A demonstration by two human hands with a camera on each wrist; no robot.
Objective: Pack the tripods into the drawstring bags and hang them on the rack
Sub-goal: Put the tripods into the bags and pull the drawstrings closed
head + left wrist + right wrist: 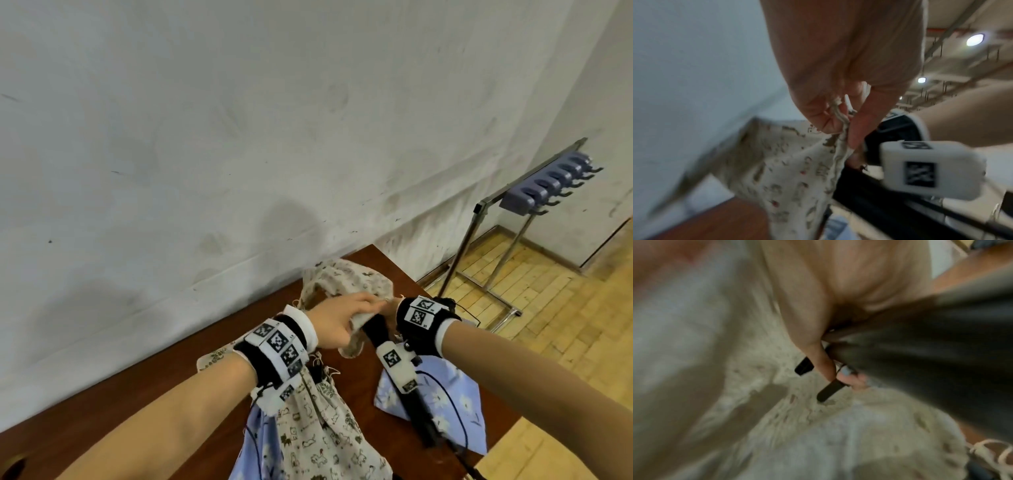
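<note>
Lower centre, above the table (363, 387), the left hand (337, 318) pinches the cloth (342, 277) edge. The right hand (838, 288) grips a black clip (830, 392). Clipping looks barely begun.

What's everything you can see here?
brown wooden table: 1, brown, against the wall.
cream cat-print cloth bag: 1, cream, held above the table.
second cream cat-print cloth: 1, cream, table's near edge.
blue flowered cloths: 2, blue, one right, one under that cloth.
black folded umbrella: 1, black, slanting above the right blue cloth.
metal rack with hook rail: 1, silver and blue, floor, right.
tagged wristbands: 2, black and white, on the wrists.
left grip: 1, pinches the bag's hem.
right grip: 1, holds the umbrella.
</note>
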